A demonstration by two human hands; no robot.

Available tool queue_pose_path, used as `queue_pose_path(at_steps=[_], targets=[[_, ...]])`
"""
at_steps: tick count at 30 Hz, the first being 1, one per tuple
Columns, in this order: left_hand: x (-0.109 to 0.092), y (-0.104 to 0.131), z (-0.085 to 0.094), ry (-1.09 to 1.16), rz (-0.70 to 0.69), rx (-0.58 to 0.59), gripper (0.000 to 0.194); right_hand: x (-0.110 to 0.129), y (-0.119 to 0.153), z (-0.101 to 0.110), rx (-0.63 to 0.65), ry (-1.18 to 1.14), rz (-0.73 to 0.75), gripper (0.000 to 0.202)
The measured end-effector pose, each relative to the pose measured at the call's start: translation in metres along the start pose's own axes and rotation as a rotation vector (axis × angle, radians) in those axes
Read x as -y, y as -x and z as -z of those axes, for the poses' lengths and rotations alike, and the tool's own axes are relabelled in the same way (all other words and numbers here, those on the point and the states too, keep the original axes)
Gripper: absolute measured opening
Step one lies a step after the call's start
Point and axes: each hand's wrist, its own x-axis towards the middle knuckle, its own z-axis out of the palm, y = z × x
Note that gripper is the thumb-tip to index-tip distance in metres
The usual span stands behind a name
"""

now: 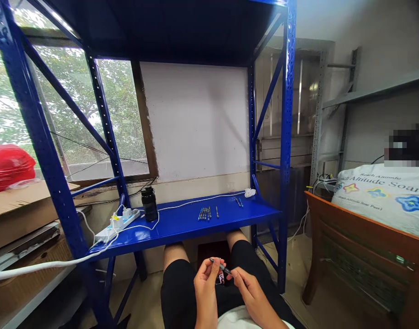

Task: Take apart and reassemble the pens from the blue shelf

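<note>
A dark pen is held above my lap, slanting down to the right. My left hand pinches its upper left end between thumb and fingers. At its lower right end, my right hand is closed on it with thumb and forefinger. Ahead on the blue shelf, several pens lie side by side in a row. A single pen rests just right of that row. Farther back and right lie two blue-tinted pens.
On the shelf's left stand a black bottle and a white power strip with plugs. A white cable crosses the left upright. Cardboard boxes are stacked at left. At right, a wooden chair stands before white printed fabric.
</note>
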Motion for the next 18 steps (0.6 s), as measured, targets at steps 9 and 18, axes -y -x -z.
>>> queue_pose_path(at_steps=[9,18], targets=[[-0.0010,0.0013,-0.0006,-0.022,0.003,-0.042,0.045,-0.0061,0.0013,-0.0037,0.029,-0.062,0.030,0.039],[-0.0022,0.0047,-0.0020,0.030,0.048,0.076,0.058,-0.0078,0.0005,0.0014,-0.005,-0.017,-0.040,0.054]])
